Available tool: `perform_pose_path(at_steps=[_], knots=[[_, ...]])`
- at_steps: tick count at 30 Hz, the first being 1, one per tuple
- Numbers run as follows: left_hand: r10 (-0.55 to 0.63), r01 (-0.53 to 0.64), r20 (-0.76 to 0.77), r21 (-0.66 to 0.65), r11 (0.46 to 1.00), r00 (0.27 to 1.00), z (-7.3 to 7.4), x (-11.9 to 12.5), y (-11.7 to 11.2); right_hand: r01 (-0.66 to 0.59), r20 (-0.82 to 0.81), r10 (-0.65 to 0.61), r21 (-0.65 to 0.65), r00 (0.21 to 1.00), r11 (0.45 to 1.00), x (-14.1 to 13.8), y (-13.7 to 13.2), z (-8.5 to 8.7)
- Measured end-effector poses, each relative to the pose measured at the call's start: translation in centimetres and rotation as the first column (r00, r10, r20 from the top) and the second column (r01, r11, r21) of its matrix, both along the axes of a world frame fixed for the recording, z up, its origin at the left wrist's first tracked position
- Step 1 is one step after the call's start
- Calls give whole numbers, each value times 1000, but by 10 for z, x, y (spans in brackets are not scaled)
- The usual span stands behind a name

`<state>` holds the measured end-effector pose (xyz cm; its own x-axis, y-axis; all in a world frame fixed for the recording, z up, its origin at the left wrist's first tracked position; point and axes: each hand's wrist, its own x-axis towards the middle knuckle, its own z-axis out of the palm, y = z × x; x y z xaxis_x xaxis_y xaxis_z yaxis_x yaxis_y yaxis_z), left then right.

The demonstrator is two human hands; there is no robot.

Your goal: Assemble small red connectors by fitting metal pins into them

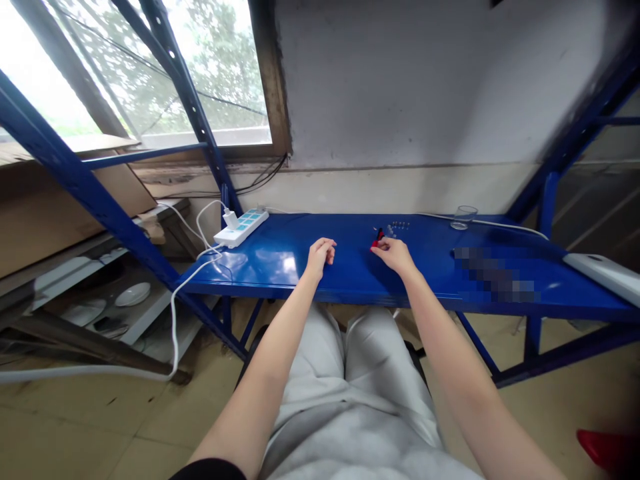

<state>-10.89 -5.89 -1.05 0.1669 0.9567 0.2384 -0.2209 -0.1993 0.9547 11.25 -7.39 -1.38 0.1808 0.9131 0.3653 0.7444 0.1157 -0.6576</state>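
My right hand (396, 256) is closed at the fingertips on a small red-and-black object (375, 246), low over the blue tabletop (270, 257). Its exact kind is too small to make out. Just beyond that hand, several tiny pale or clear pieces (400, 225) lie on the table, some of them in short rows. To the left, my left hand (321, 257) is held above the front part of the table with its fingers curled inward. Whatever it may hold is hidden by the fingers.
A white power strip (241, 228) with a plug and cables lies at the table's left end. Toward the back right stands a clear glass dish (464, 217). A blurred-out dark item (495, 275) and a white device (605, 272) occupy the right side. Blue frame posts (177, 73) flank the table.
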Motion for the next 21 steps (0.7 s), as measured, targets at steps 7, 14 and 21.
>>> perform_pose_path(at_steps=[7,14,21], knots=[[12,-12,-20,1,1000,1000,-1,0,1,138,101,-126,-120,987,983,25,-6,-3],[4,-4,-28,-5,1000,1000,-2,2,2,156,127,-144,-91,981,984,20,-5,-5],[-1,1,-26,-2,1000,1000,-2,1,2,160,147,-148,-75,978,984,20,-6,-7]])
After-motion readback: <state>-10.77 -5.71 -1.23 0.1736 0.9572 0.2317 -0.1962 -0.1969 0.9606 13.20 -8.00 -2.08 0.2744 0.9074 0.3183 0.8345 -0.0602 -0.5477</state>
